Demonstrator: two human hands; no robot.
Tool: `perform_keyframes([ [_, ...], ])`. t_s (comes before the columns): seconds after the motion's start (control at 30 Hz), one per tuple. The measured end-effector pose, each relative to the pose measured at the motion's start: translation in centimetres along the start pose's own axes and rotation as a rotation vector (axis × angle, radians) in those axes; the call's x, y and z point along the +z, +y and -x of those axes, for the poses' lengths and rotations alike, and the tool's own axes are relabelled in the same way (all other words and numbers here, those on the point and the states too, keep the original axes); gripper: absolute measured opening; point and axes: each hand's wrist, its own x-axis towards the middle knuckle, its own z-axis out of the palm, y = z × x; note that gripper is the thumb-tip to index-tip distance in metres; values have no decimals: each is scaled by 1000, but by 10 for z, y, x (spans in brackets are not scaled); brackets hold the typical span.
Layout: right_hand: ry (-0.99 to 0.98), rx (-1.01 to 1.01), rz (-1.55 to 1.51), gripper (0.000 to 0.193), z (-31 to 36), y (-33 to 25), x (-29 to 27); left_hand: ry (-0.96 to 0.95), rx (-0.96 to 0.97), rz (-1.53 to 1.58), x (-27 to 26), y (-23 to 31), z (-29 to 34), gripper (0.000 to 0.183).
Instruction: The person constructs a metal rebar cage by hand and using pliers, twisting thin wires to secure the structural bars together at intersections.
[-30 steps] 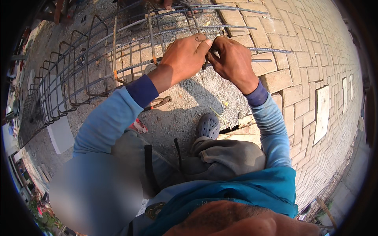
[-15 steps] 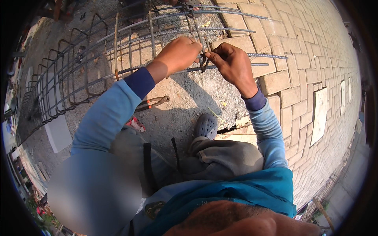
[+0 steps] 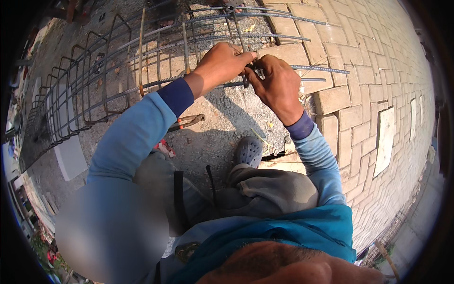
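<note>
My left hand [image 3: 222, 62] and my right hand [image 3: 279, 89] meet at the near corner of a steel stirrup [image 3: 240, 33] on a rebar cage. Both have their fingers pinched together. Whatever they grip at the joint is hidden behind the fingertips. Past my right hand stick out the free ends of the ribbed rebars [image 3: 326, 70]. The cage [image 3: 105, 102] stretches away to the left, with several stirrups along it. On the ground below my left wrist lies a pair of pincers [image 3: 193, 121] with orange on the handles.
Paving blocks [image 3: 352, 116] cover the right side, with a raised edge beside the gravel. A pale flat board [image 3: 70, 158] lies under the cage at left. My grey clog [image 3: 249, 151] stands on the gravel near a red-and-white scrap [image 3: 165, 148].
My left hand has shifted slightly right, its thumb now extended against the stirrup. My right hand has moved a little left and down, its fingers curled closer to the joint.
</note>
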Motion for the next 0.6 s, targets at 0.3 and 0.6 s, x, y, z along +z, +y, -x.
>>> perform_keyframes([
  [0.3, 81, 6, -88, 21, -7, -1, 1, 35, 62, -25, -5, 9, -6, 30],
  [0.6, 66, 113, -213, 21, -6, 2, 11, 41, 168, -128, -15, 7, 13, 34],
])
